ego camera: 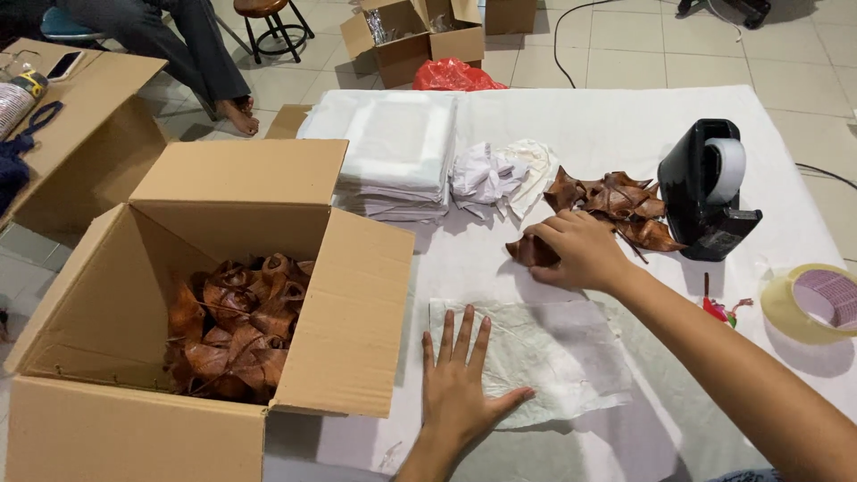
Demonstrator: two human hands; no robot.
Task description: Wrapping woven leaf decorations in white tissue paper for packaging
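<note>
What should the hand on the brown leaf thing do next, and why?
Probably slide that brown leaf piece under the right hand onto the white paper sheet, since the left hand is pressing the sheet flat and nothing lies on it yet.

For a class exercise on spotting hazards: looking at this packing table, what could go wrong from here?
1. The right hand grips a brown leaf-shaped piece; it looks brittle and might crack.
2. The thin tissue sheet under the left hand is already wrinkled and could tear.
3. The tape roll sits near the table's edge and may get knocked off.
</note>
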